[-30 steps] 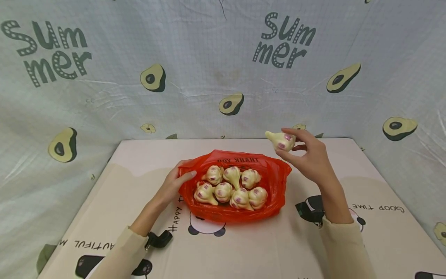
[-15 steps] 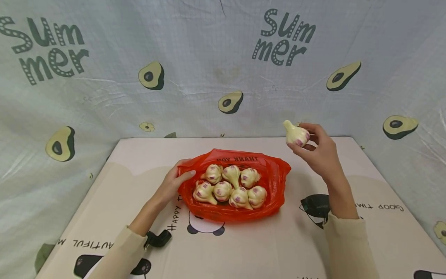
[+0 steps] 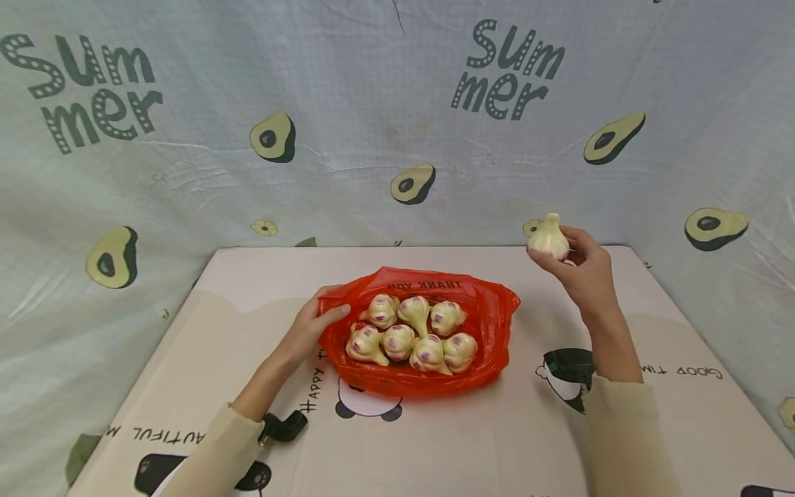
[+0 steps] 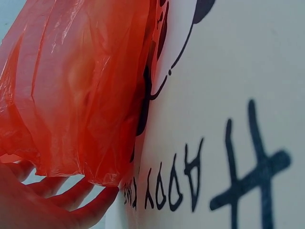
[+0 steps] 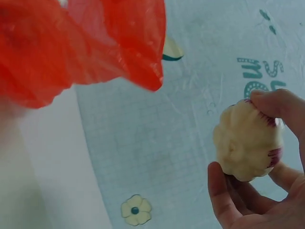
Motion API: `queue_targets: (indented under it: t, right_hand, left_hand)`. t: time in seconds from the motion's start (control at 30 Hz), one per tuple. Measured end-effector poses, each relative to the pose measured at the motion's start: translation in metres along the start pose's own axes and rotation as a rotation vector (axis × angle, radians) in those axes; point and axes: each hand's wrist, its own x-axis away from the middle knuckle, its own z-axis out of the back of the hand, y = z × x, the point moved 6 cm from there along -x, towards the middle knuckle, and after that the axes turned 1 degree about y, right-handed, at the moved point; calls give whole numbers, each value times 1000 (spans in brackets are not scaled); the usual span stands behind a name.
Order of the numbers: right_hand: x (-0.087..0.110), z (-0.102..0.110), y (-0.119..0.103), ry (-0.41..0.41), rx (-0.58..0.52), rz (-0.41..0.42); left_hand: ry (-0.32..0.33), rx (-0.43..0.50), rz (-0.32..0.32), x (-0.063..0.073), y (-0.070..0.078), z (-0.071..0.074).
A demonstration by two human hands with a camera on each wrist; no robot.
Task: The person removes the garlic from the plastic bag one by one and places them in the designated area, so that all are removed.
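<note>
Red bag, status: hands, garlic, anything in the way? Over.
Left hand grips red bag, left edge. Right hand holds garlic bulb aloft, stem up. Seven bulbs in bag. No obstruction seen.

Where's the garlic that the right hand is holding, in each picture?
Head: the garlic is on the right, near mid-height, in the right hand.
Left wrist: that garlic isn't in this picture.
Right wrist: the garlic is on the right side, a little below the middle.
Shared landmark: the red bag, in the middle of the head view, at the left in left wrist, and top left in right wrist.
</note>
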Motion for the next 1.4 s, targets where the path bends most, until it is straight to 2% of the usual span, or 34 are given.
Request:
queue_targets:
  t: [0.13,0.37,0.63,1.03,1.4]
  right_hand:
    - [-7,0,9,-10,54,-28]
    - [-27,-6,33,-101,182,-97]
    - [-44,-13,55,-186,201,-141]
    - [-53,-24,82,-254,226,-184]
    - [-53,-30,108,-282,375,-253]
  left_hand:
    - [5,-10,0,1,-1,1]
    - [3,4,4,0,-3,1]
    - [-3,6,-4,0,-1,1]
    - [-7,14,5,0,-2,2]
    - [-6,6,20,0,-2,1]
